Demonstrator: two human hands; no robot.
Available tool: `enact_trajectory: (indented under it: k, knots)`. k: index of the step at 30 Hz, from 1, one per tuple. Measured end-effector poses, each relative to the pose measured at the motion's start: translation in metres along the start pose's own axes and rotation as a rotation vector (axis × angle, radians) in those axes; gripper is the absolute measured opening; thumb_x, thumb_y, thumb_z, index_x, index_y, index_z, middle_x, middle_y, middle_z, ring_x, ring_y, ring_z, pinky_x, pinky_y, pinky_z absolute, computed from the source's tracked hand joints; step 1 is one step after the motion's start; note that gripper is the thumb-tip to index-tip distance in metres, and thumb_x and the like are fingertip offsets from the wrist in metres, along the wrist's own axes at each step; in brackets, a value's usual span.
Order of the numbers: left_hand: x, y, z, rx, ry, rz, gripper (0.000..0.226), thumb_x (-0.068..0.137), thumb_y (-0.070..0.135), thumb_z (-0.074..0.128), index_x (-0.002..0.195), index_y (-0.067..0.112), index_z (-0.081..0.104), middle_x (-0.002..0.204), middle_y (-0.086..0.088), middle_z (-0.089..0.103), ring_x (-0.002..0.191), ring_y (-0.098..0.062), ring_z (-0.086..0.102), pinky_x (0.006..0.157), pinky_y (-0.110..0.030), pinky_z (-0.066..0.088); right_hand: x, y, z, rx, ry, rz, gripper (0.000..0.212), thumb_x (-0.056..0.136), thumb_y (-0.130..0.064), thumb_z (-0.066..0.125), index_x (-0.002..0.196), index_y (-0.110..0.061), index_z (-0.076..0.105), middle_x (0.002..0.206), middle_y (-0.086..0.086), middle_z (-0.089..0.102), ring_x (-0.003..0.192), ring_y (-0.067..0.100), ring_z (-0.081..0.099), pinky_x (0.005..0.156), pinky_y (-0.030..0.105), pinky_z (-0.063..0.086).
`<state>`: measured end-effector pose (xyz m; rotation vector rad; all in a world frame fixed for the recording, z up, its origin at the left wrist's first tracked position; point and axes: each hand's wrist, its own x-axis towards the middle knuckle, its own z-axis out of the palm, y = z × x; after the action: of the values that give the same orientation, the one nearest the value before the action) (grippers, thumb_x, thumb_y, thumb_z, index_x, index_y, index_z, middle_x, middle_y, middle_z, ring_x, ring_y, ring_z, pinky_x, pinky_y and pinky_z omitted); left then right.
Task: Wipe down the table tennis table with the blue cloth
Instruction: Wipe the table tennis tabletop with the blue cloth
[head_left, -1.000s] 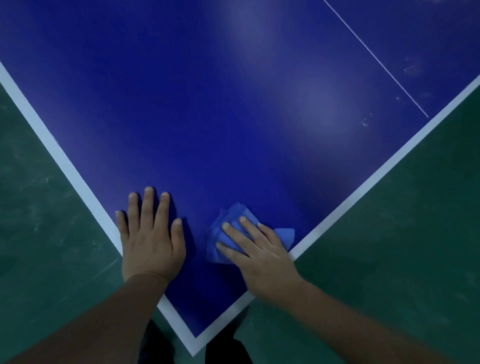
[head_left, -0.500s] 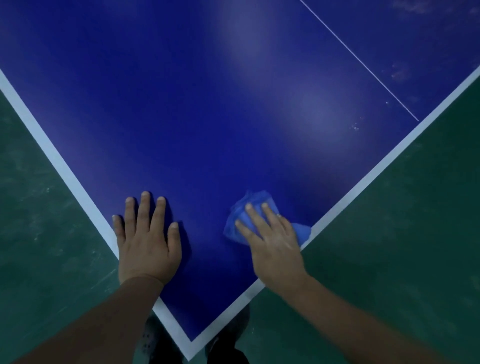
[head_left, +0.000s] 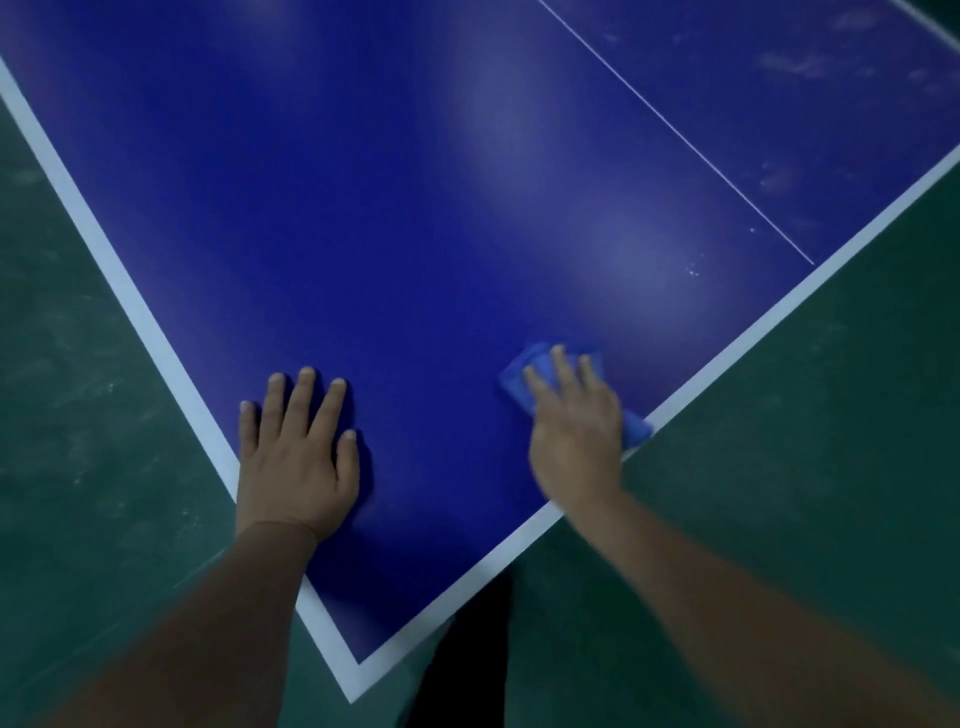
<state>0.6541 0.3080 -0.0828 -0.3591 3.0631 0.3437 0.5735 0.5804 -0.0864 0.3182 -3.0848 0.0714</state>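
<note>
The dark blue table tennis table (head_left: 395, 218) fills the head view, its white-edged near corner pointing at me. My left hand (head_left: 298, 452) lies flat on the tabletop near the left edge line, fingers straight and spread. My right hand (head_left: 576, 426) presses the blue cloth (head_left: 517, 382) against the surface with straight fingers, close to the right edge line. Most of the crumpled cloth is hidden under the palm; one end sticks out at the white border (head_left: 636, 426).
A thin white centre line (head_left: 675, 130) runs across the upper right of the table. Pale smudges (head_left: 779, 176) and specks mark the surface beyond it. Green floor (head_left: 805, 441) lies on both sides of the corner. Dark shoes (head_left: 467, 670) show below the corner.
My right hand has slid the cloth to the right and away from me along the right edge. My left hand has stayed flat in place.
</note>
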Motion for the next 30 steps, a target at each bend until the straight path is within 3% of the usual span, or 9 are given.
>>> enact_trajectory:
  k: [3, 7, 11, 14, 19, 20, 23, 25, 30]
  knots:
    - [-0.002, 0.004, -0.004, 0.025, -0.017, -0.046, 0.063, 0.096, 0.045, 0.022, 0.152, 0.02, 0.039, 0.159, -0.01, 0.031, 0.15, -0.034, 0.018, 0.12, -0.055, 0.01, -0.022, -0.018, 0.001, 0.081, -0.03, -0.079, 0.067, 0.078, -0.007, 0.061, 0.141, -0.026, 0.054, 0.157, 0.005, 0.04, 0.144, 0.035, 0.036, 0.111, 0.05, 0.036]
    - [-0.002, 0.005, -0.004, 0.062, -0.018, -0.054, 0.064, 0.095, 0.046, 0.022, 0.149, 0.019, 0.043, 0.156, -0.012, 0.037, 0.147, -0.036, 0.025, 0.117, -0.058, 0.018, -0.003, 0.036, -0.007, 0.007, -0.098, -0.286, 0.066, 0.075, -0.001, 0.064, 0.136, -0.024, 0.058, 0.152, 0.007, 0.046, 0.139, 0.039, 0.042, 0.105, 0.053, 0.043]
    - [0.003, 0.014, -0.004, 0.107, -0.005, -0.063, 0.066, 0.095, 0.045, 0.024, 0.144, 0.01, 0.048, 0.152, -0.019, 0.041, 0.144, -0.041, 0.029, 0.114, -0.061, 0.019, 0.043, 0.115, -0.019, -0.068, -0.091, 0.018, 0.058, 0.085, -0.004, 0.056, 0.141, -0.02, 0.056, 0.156, 0.011, 0.04, 0.14, 0.039, 0.04, 0.105, 0.053, 0.04]
    - [0.022, 0.061, -0.002, 0.027, 0.026, -0.065, 0.065, 0.094, 0.044, 0.023, 0.142, 0.008, 0.05, 0.153, -0.018, 0.039, 0.146, -0.037, 0.026, 0.118, -0.058, 0.014, 0.058, 0.108, -0.018, -0.025, -0.011, 0.137, 0.059, 0.085, -0.007, 0.057, 0.142, -0.021, 0.053, 0.157, 0.01, 0.039, 0.141, 0.038, 0.037, 0.107, 0.053, 0.037]
    - [0.076, 0.172, 0.012, -0.133, 0.018, 0.061, 0.067, 0.095, 0.045, 0.019, 0.147, 0.011, 0.044, 0.159, -0.011, 0.032, 0.15, -0.03, 0.021, 0.122, -0.051, 0.01, 0.053, 0.119, -0.001, -0.015, -0.09, -0.445, 0.059, 0.084, -0.01, 0.039, 0.139, -0.028, 0.054, 0.155, 0.003, 0.042, 0.142, 0.034, 0.038, 0.11, 0.048, 0.037]
    - [0.084, 0.185, 0.017, -0.125, -0.003, 0.086, 0.068, 0.095, 0.046, 0.017, 0.15, 0.013, 0.04, 0.161, -0.009, 0.028, 0.151, -0.027, 0.016, 0.123, -0.049, 0.007, 0.069, 0.143, -0.004, -0.05, -0.075, -0.399, 0.059, 0.084, -0.008, 0.042, 0.139, -0.026, 0.056, 0.155, 0.006, 0.043, 0.141, 0.036, 0.04, 0.108, 0.048, 0.039]
    - [0.094, 0.197, 0.031, -0.07, -0.06, 0.063, 0.071, 0.095, 0.051, 0.008, 0.155, 0.018, 0.029, 0.165, -0.003, 0.015, 0.153, -0.02, 0.001, 0.124, -0.046, -0.003, 0.106, 0.206, -0.02, -0.074, -0.082, 0.032, 0.06, 0.084, 0.001, 0.059, 0.141, -0.016, 0.056, 0.156, 0.014, 0.04, 0.14, 0.042, 0.039, 0.108, 0.052, 0.038]
    - [0.096, 0.197, 0.035, -0.057, -0.052, 0.045, 0.07, 0.096, 0.05, 0.011, 0.153, 0.017, 0.035, 0.164, -0.005, 0.021, 0.153, -0.022, 0.005, 0.123, -0.048, -0.001, 0.102, 0.203, -0.022, -0.043, -0.027, 0.121, 0.064, 0.079, 0.003, 0.063, 0.14, -0.014, 0.057, 0.155, 0.016, 0.04, 0.139, 0.043, 0.041, 0.107, 0.055, 0.039]
    - [0.098, 0.197, 0.038, -0.062, -0.03, 0.046, 0.062, 0.097, 0.043, 0.023, 0.145, 0.013, 0.047, 0.159, -0.009, 0.033, 0.151, -0.027, 0.018, 0.121, -0.054, 0.009, 0.051, 0.162, -0.003, 0.015, -0.116, -0.416, 0.066, 0.08, -0.007, 0.047, 0.143, -0.028, 0.048, 0.158, 0.003, 0.036, 0.144, 0.034, 0.036, 0.116, 0.051, 0.031]
